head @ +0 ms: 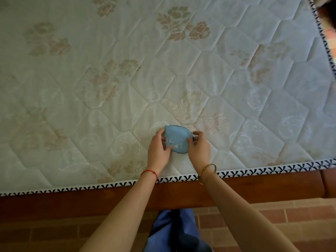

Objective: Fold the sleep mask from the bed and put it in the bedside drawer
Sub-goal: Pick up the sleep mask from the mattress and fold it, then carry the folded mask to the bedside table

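Observation:
A light blue sleep mask (pixel 177 139) with white lettering and a dark edge lies folded in half on the quilted mattress (pixel 109 79), close to its near edge. My left hand (pixel 159 149) grips the mask's left side, thumb on top. My right hand (pixel 199 147) pinches its right end, where a dark strap shows by my fingers. The bedside drawer is not in view.
A black-and-white patterned trim (pixel 91 186) runs along the mattress's near edge above a reddish wooden bed frame (pixel 72 202). Brick-pattern floor (pixel 272 215) lies below, with my blue trousers (pixel 172 231) at the bottom. The mattress's right edge (pixel 325 42) slants at the upper right.

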`<state>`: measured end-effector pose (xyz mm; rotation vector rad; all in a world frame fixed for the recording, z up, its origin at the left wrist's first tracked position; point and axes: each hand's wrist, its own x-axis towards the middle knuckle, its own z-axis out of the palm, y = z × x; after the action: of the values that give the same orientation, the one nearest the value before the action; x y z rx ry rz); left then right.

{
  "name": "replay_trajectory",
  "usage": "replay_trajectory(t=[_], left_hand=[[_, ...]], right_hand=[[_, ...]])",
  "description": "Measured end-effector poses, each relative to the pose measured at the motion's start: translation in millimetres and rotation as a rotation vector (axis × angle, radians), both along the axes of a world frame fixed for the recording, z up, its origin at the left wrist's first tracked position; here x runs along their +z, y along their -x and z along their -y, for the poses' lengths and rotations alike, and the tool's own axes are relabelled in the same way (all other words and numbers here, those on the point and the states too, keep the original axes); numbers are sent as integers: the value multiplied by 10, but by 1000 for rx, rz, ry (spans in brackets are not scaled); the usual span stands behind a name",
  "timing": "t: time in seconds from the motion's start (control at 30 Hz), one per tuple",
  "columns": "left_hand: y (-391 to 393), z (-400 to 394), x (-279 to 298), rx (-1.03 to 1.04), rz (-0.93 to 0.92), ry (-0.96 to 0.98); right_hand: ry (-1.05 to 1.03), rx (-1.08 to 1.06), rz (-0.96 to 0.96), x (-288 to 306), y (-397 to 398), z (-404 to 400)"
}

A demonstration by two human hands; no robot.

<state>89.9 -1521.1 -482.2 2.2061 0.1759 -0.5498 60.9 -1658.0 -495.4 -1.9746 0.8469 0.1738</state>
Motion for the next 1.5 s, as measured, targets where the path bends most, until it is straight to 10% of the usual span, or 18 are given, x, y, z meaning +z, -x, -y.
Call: replay_trajectory(t=[0.3,0.8,1.5], left_hand=[[-44,-55,260,136,-170,181],[366,-374,2274,39,-159,430],[1312,-221,3648,-263,-79,494]], right_hand=[[-333,-230,-78,327,-113,140],[-739,-185,73,2379,477,159],[-706,-366,236,3871,1911,151]])
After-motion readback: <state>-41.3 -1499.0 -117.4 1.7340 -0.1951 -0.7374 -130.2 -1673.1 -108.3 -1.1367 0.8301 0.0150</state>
